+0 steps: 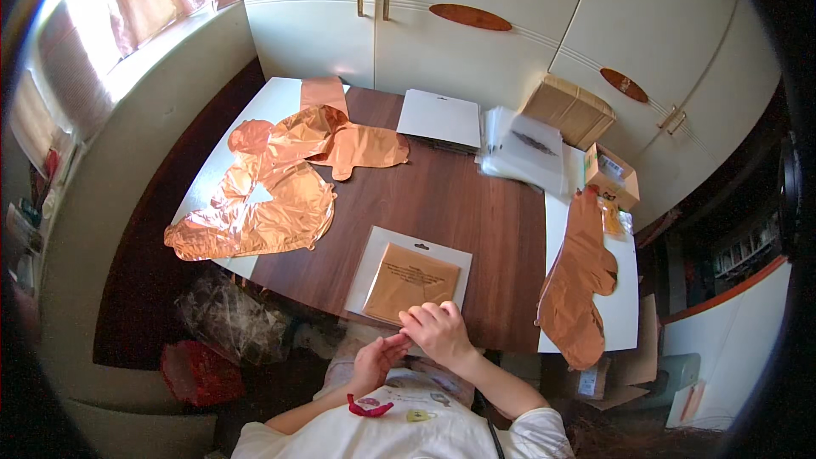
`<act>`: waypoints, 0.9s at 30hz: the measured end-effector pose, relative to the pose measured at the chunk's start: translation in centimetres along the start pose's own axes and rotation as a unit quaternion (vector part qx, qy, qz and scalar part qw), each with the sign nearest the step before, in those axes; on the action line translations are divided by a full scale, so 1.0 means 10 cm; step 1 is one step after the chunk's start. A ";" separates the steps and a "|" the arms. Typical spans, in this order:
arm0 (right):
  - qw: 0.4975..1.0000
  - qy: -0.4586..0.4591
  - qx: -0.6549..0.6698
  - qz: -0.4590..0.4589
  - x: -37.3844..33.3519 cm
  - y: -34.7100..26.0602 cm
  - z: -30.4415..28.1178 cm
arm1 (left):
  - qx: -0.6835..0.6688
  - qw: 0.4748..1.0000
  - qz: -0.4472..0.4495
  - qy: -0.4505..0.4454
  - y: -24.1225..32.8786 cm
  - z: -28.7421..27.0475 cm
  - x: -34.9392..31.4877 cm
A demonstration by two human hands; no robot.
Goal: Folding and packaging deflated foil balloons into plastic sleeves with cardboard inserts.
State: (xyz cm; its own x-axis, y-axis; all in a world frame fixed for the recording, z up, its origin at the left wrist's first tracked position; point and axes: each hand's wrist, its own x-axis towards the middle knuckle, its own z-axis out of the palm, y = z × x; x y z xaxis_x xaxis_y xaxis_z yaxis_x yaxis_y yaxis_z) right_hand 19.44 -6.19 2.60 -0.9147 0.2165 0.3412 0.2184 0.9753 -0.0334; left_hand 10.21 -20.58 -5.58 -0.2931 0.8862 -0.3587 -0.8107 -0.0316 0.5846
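Leftward and beyond the grip sprawl copper foil shapes [272,191]. The left hand [380,362] meets the curled right hand [439,334]; whether either pinches anything, I cannot tell. A knuckle catching the card-backed packet [414,279] could skew it, as it lies just beyond the grip, near the table's [489,238] edge. Farther right lies another foil shape [575,289].

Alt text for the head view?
A person's left hand and right hand are close together beside a gold packet on a white card on a wood-grain table. Flat copper-coloured foil balloons lie left and right; stacked white cards sit behind.
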 end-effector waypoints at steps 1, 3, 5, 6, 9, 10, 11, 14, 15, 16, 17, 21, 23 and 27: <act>1.000 0.012 0.021 0.014 0.01 0.02 -0.04 | -0.001 1.000 -0.001 0.002 0.01 -0.01 0.00; 0.999 0.001 0.038 0.033 -0.01 0.08 -0.19 | 0.013 1.000 0.005 0.013 0.04 -0.03 -0.02; 0.998 -0.004 0.043 0.040 -0.12 0.18 -0.16 | 0.029 0.999 0.008 0.019 0.07 0.01 -0.04; 0.997 -0.013 0.066 0.039 -0.17 0.22 -0.12 | 0.036 0.999 0.003 0.025 0.11 0.04 -0.04; 0.996 0.001 0.084 0.039 -0.21 0.23 -0.09 | 0.047 0.998 -0.007 0.032 0.15 0.07 -0.04; 0.996 0.002 0.085 0.039 -0.21 0.23 -0.09 | 0.051 0.998 -0.012 0.031 0.17 0.06 -0.04; 0.995 0.006 0.086 0.041 -0.21 0.22 -0.09 | 0.051 0.998 -0.012 0.031 0.20 0.07 -0.05; 0.995 0.019 0.084 0.039 -0.21 0.22 -0.08 | 0.108 0.994 -0.006 0.004 0.36 0.14 -0.11; 0.996 0.027 0.080 0.036 -0.22 0.23 -0.07 | 0.293 0.956 0.009 -0.014 0.49 0.20 -0.16; 0.996 0.028 0.080 0.038 -0.22 0.23 -0.07 | 0.467 0.884 0.025 -0.032 0.63 0.26 -0.19; 0.996 0.041 0.074 0.021 -0.23 0.24 -0.08 | 0.665 0.725 0.171 -0.050 0.78 0.32 -0.19; 0.997 0.064 0.028 -0.032 -0.24 0.30 -0.17 | 0.810 0.389 0.431 -0.090 1.21 0.57 0.11; 0.996 0.079 0.022 -0.045 -0.19 0.33 -0.26 | 0.827 0.320 0.448 -0.115 1.30 0.51 0.30; 0.992 0.108 0.052 -0.036 -0.20 0.47 -0.34 | 0.833 0.285 0.444 -0.169 1.39 0.62 0.41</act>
State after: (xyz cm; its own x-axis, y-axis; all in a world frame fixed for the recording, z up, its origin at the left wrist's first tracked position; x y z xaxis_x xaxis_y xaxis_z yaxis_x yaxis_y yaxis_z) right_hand 23.48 -2.22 4.97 -0.8302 0.1423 0.5390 0.1088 0.9896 -0.0938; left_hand 0.90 -14.54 5.61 0.2858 0.8731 0.3950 0.9538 -0.2989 -0.0295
